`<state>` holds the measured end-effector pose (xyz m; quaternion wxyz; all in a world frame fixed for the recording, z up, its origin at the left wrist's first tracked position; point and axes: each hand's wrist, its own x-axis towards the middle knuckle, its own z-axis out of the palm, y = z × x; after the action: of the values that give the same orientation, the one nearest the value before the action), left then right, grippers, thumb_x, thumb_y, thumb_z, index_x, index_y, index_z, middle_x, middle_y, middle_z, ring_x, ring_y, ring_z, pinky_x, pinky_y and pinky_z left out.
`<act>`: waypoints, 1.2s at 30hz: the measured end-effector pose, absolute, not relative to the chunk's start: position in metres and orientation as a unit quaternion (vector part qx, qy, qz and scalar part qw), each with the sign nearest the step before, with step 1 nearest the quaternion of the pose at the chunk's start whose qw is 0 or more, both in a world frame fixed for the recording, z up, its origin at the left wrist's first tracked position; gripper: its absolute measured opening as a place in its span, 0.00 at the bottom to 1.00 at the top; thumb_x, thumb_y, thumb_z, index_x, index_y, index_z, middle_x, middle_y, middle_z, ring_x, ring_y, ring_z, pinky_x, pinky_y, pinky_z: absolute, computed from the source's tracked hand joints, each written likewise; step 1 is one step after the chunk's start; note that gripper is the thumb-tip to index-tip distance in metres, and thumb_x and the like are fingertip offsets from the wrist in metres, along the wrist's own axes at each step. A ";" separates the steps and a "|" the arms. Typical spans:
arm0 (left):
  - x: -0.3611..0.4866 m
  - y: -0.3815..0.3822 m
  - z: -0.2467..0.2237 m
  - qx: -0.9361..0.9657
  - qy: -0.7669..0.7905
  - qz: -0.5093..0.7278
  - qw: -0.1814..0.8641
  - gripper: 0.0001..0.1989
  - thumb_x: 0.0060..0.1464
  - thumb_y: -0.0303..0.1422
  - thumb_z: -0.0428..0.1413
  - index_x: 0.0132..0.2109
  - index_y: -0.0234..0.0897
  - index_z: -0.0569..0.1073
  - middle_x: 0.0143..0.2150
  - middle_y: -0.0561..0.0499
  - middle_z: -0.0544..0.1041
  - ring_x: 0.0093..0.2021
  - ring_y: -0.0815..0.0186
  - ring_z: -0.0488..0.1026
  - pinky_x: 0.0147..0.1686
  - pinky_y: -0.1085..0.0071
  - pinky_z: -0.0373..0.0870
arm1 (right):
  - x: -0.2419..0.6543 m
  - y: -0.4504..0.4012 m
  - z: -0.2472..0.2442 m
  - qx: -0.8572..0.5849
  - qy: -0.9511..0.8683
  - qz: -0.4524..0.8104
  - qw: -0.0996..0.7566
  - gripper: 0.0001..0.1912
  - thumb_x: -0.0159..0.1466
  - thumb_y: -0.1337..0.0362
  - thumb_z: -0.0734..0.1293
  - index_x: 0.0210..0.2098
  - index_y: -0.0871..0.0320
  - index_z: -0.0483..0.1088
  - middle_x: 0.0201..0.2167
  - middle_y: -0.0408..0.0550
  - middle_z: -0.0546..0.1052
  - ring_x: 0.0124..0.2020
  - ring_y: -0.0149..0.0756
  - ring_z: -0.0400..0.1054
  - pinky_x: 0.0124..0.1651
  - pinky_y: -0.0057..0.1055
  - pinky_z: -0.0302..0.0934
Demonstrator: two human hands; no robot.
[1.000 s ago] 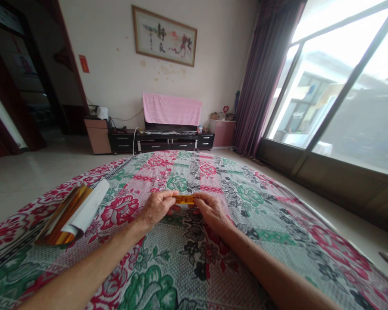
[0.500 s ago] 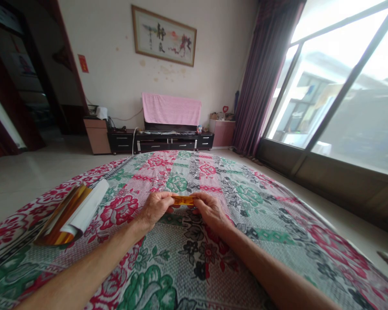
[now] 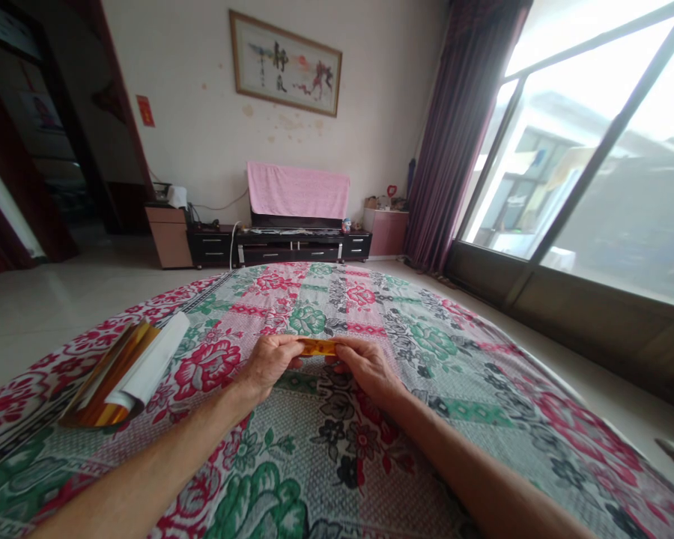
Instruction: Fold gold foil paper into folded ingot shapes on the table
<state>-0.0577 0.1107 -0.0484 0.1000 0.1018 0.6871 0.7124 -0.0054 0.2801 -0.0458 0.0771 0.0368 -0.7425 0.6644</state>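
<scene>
A small folded strip of shiny gold paper (image 3: 318,347) is stretched level between my two hands, just above the patterned cloth. My left hand (image 3: 270,364) pinches its left end between thumb and fingers. At the other end, my right hand (image 3: 366,365) is closed on the strip in the same way. Its middle part shows between the thumbs; both ends are hidden by my fingers. To the left lies a loosely curled stack of gold and white paper sheets (image 3: 124,370), apart from both hands.
A flowered cloth (image 3: 432,344) in red, green and grey covers the rounded table. Beyond it stand a low black cabinet (image 3: 289,251) and a screen draped with a pink towel (image 3: 299,191). A purple curtain (image 3: 454,142) hangs beside the large window at right.
The gold strip has shifted very slightly between my fingers, and my right hand sits a touch further left. The paper stack has not moved.
</scene>
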 end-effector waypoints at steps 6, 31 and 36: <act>-0.057 0.111 -0.048 0.093 0.671 0.727 0.117 0.13 0.39 0.35 0.58 0.33 0.30 0.77 0.30 0.46 0.78 0.34 0.63 0.73 0.30 0.73 0.69 | -0.005 0.280 -0.046 0.042 -0.709 0.698 0.088 0.14 0.54 0.58 0.65 0.34 0.59 0.76 0.31 0.47 0.77 0.33 0.34 0.71 0.32 0.26 0.65; -0.054 0.113 -0.048 0.090 0.721 0.683 0.077 0.14 0.39 0.33 0.57 0.35 0.32 0.79 0.29 0.49 0.78 0.33 0.62 0.73 0.29 0.73 0.70 | -0.016 0.286 -0.064 0.046 -0.782 0.613 0.103 0.15 0.56 0.63 0.60 0.37 0.56 0.76 0.25 0.42 0.76 0.24 0.29 0.66 0.27 0.24 0.60; -0.053 0.115 -0.047 0.089 0.718 0.686 0.077 0.13 0.39 0.32 0.56 0.34 0.33 0.79 0.29 0.49 0.78 0.33 0.62 0.74 0.28 0.73 0.70 | -0.017 0.285 -0.064 0.034 -0.784 0.611 0.102 0.15 0.55 0.63 0.59 0.35 0.57 0.76 0.24 0.42 0.75 0.23 0.29 0.64 0.26 0.24 0.58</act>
<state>-0.0532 0.1150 -0.0474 0.0771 0.0891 0.7181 0.6859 -0.0171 0.2851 -0.0644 0.1025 0.0344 -0.7839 0.6114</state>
